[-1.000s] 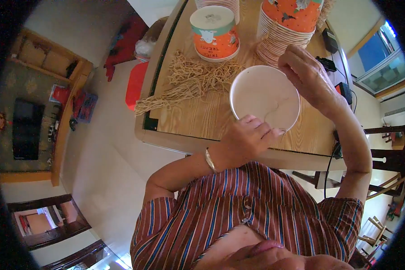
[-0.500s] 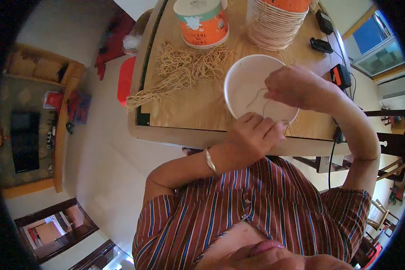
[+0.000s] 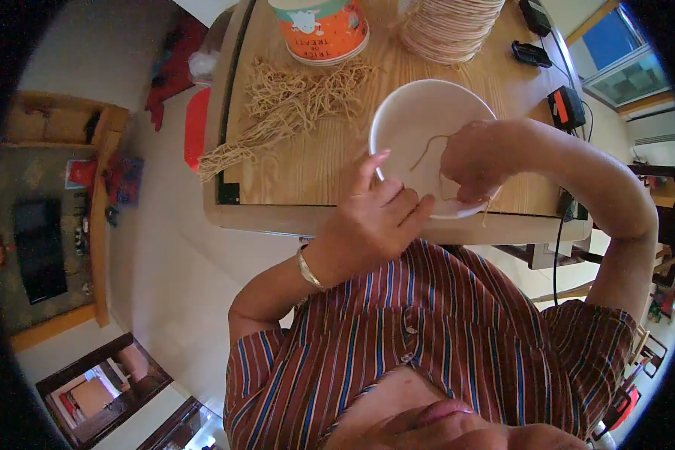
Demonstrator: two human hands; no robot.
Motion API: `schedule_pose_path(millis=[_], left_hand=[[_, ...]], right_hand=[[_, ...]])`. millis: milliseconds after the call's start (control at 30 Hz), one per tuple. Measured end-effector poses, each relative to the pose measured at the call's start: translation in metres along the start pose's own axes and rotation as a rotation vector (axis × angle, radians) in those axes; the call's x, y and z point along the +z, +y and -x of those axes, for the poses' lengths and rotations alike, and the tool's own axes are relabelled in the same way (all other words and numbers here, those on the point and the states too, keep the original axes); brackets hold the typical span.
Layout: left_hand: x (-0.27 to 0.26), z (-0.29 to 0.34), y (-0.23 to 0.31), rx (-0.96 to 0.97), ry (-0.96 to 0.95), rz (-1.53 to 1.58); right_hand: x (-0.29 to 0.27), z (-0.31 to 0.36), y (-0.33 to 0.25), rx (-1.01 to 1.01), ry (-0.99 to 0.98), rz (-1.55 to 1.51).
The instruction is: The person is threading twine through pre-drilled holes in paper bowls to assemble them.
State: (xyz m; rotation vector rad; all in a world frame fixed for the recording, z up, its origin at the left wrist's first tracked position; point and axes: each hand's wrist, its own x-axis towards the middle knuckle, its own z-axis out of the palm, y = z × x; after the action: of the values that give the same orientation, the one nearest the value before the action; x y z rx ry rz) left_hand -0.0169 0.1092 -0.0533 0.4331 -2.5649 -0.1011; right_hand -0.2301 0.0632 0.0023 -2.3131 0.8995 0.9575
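Bowl (image 3: 416, 124) sits at the near edge of the table (image 3: 307, 169), white, paper by the look of it, tipped a little toward the person. I see the left hand (image 3: 375, 217) on its near-left rim: thumb and fingers closed around the edge, index finger sticking up straight and free. So that grip is closed on the bowl.

Right hand (image 3: 472, 161) is inside the bowl, over its right half, fingers curled into a loose fist. Noodles (image 3: 431, 146) trail from it, a few thin tan strands draped across the white bottom, one strand hanging past the near rim. I read it as pinched on those strands, but the fingertips themselves are hidden under the knuckles.

Rest of the table, far side: loose noodle pile (image 3: 292, 97) spread left of the bowl, well apart from both hands. Orange tub (image 3: 321, 26) stands behind the pile. Bowl stack (image 3: 450, 26) stands behind the bowl, not touching it. Black chargers (image 3: 566, 109) with a cable lie along the right edge.

Bracelet (image 3: 307, 268) on the left wrist. Striped shirt (image 3: 427, 337) fills the lower frame.
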Motion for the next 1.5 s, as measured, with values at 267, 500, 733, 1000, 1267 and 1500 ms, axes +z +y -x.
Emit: schedule_pose_path(millis=[267,500,733,1000,1267,1500], left_hand=[[0.012,-0.006,0.013,0.056,0.083,0.029],[0.015,-0.009,0.017,0.091,0.063,0.041],[0.016,-0.018,0.026,0.097,0.033,0.058],[0.022,-0.02,0.028,0.094,0.001,0.057],[0.027,-0.018,0.024,0.085,0.051,0.073],[0.003,-0.017,0.004,-0.061,0.208,0.242]], right_hand=[[0.01,-0.003,0.002,0.041,-0.097,0.148],[0.019,0.0,0.011,0.039,0.309,0.078],[0.031,-0.018,0.009,0.051,0.164,0.294],[0.035,-0.034,0.001,0.069,-0.092,0.414],[0.018,-0.014,0.005,0.051,0.286,0.13],[0.001,0.024,0.028,-0.189,0.365,-0.581]])
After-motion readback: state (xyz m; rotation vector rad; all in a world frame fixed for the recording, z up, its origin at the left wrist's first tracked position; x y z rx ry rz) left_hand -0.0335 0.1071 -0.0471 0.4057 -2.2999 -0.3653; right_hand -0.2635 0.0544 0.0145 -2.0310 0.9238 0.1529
